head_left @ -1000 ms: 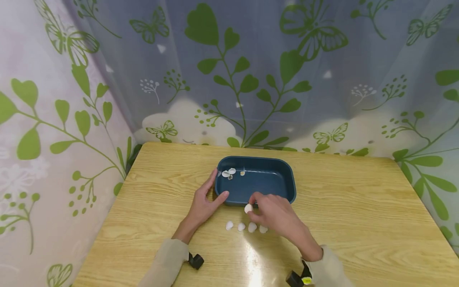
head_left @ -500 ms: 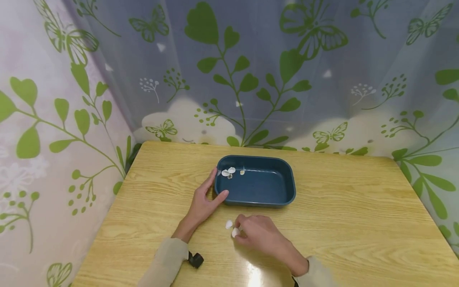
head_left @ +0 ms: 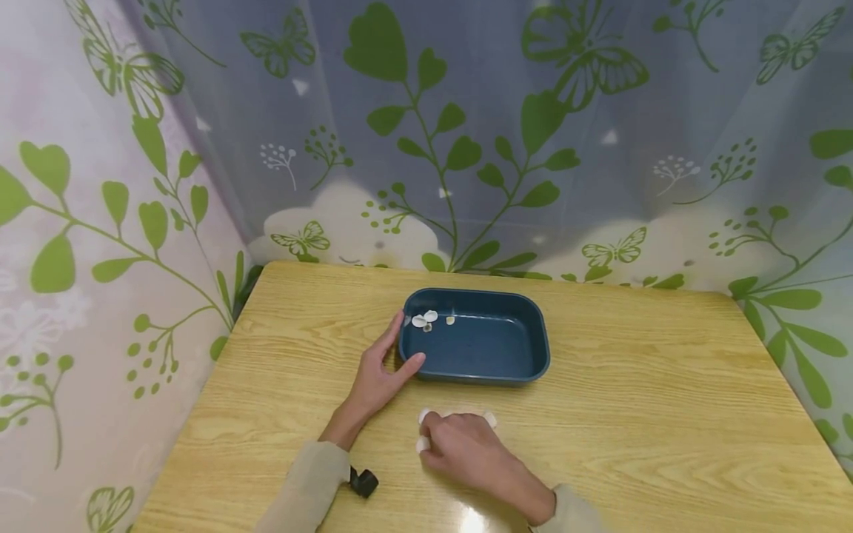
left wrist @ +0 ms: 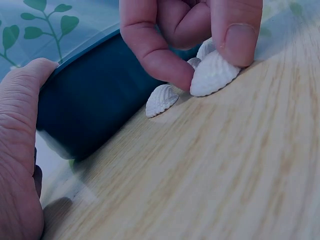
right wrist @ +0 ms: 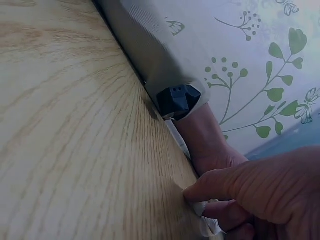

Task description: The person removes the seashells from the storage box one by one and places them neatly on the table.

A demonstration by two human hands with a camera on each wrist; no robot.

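A wood-grain table (head_left: 666,385) lies beneath the left hand (head_left: 376,381) and right hand (head_left: 469,451). Beyond them hangs a blue-grey curtain (head_left: 320,104) printed with green leaves (head_left: 376,44) and butterflies (head_left: 280,49); a paler, pinkish curtain (head_left: 87,211) hangs left of the left hand. Bright glare (head_left: 472,520) shines on the table on the near side of the right hand.

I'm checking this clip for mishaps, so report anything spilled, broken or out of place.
Nothing stands out. The blue tray sits upright, a few shells inside it toward the left, and the right hand pinches another shell close to the table. Nearby shells are partly hidden by that hand.
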